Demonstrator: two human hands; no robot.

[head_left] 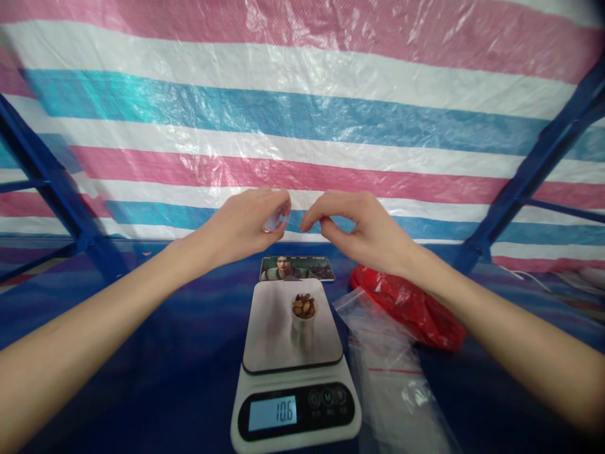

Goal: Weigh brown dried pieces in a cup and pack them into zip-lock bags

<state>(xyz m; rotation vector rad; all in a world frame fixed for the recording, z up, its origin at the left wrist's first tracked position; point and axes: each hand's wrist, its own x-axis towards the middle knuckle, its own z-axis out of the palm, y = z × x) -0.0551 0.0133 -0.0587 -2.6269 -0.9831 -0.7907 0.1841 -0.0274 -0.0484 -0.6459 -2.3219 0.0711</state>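
"Pinching a clear plastic piece [278, 218], the left hand [248, 219] has its grip closed; the right hand [366, 226] has its grip spread. What could go wrong?"

"The metal cup [303, 323] stands right of centre on the digital scale [269, 380], heaped with brown dried pieces [303, 306]. A bump from a lowered wrist could spill them, I'd judge; a loose pinch could drop the plastic and skew the 10.6 reading [284, 412]."

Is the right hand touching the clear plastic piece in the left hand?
Apart. The head view shows striped sheet through the gap between the right hand and the clear plastic piece in the left hand.
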